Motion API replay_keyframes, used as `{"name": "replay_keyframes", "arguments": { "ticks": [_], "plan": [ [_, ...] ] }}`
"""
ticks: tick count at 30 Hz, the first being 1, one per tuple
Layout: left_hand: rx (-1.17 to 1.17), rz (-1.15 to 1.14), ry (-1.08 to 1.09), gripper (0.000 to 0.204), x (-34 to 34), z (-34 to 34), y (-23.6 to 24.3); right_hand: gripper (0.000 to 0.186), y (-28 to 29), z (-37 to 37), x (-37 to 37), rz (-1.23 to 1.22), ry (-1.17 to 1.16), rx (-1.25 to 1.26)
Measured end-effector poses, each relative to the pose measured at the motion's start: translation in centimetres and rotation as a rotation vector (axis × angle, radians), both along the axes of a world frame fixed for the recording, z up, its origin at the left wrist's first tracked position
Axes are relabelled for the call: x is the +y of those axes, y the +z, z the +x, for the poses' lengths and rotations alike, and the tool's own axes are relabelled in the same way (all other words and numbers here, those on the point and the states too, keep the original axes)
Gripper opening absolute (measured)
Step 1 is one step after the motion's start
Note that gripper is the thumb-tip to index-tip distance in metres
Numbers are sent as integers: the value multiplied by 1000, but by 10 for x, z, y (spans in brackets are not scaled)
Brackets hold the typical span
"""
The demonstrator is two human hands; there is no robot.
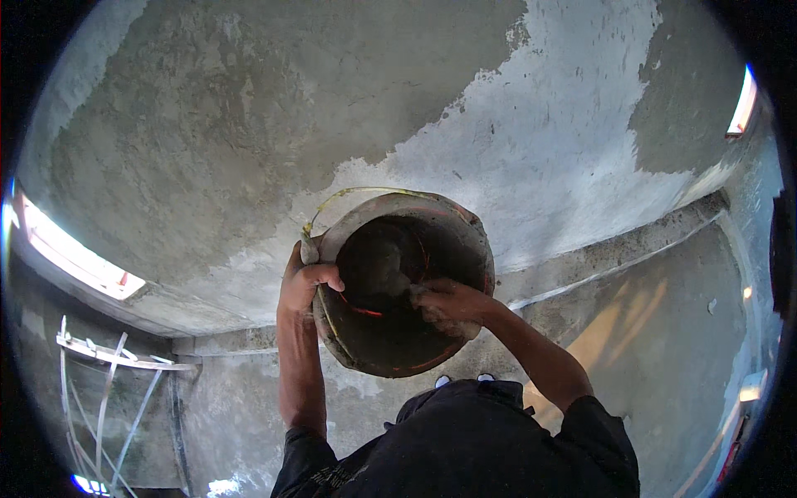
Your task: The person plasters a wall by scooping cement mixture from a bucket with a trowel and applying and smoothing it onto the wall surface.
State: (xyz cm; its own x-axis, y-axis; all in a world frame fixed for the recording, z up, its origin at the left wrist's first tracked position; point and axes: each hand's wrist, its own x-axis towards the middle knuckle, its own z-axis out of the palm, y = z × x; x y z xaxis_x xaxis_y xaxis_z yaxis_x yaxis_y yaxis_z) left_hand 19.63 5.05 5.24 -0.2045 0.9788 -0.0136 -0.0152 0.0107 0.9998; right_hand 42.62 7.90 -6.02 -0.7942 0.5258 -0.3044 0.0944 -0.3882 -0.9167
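My left hand (303, 282) has a tight grip on the rim of the dirty bucket (403, 282). The bucket is tipped, its mouth facing me. My right hand (448, 303) is inside; I cannot tell its grip.

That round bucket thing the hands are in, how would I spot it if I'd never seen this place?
Find the big grey plastered surface with its paler patch filling the top. Just below the middle, a round, mortar-caked bucket is tipped with its dark opening facing the camera. The left hand grips its rim and the right hand reaches inside; it is the only round thing there.
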Motion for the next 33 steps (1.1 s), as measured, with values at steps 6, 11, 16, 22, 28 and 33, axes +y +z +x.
{"name": "replay_keyframes", "arguments": {
  "ticks": [6,11,16,22,28,33],
  "plan": [
    [-6,-9,8,44,14,-10,-9,39,2,9,-6,-54,-44,16],
    [-59,-45,49,46,24,-14,-12,37,21,28,-5,-57,-42,2],
    [-145,-8,79,18,35,-29,-32,28,34,42,-16,-48,-171,42],
    [-210,-1,147,17,33,-28,-35,30,39,50,-10,-67,-272,312],
    [-238,25,118,24,28,-31,-32,34,79,49,13,49,-412,545],
    [-319,-5,200,33,33,-25,-40,32,115,63,52,125,-663,776]
  ]
}}
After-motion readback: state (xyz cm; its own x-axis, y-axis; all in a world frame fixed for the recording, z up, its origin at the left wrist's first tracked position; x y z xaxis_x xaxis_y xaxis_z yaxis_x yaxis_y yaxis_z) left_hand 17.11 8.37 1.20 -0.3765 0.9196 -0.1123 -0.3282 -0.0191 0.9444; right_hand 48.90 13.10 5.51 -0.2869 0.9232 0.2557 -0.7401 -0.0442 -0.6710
